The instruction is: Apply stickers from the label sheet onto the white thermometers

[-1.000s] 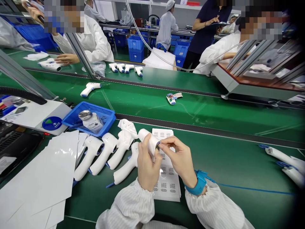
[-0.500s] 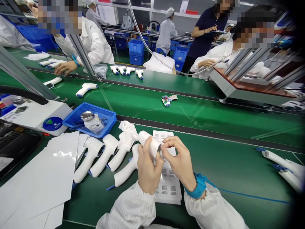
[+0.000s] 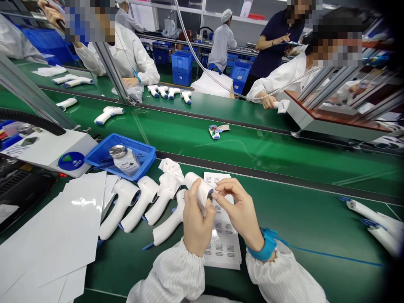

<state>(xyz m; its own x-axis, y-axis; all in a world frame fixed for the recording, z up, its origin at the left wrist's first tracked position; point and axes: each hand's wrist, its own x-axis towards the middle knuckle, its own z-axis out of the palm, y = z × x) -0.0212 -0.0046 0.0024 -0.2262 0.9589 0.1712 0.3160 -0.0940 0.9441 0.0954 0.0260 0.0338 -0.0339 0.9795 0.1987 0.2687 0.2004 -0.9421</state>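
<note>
My left hand is wrapped round a white forehead thermometer, whose blue-rimmed end faces right. At that end, the thumb and forefinger of my right hand are pinched together; anything between them is too small to make out. A blue wrist strap circles my right wrist. Below both hands lies a sheet of printed labels. To the left, several white thermometers lie in a row on the green bench, one with a crumpled white cloth over its head.
A blue tray holds a metal-topped bottle. White sheets cover the bench's left. Beyond runs a green conveyor carrying an opened thermometer and whole ones. More thermometer parts lie right. Co-workers sit across.
My hands stay nearly in place, with small finger movements at the thermometer's end. The items on the conveyor have shifted left. A co-worker at the right now holds out a thermometer.
</note>
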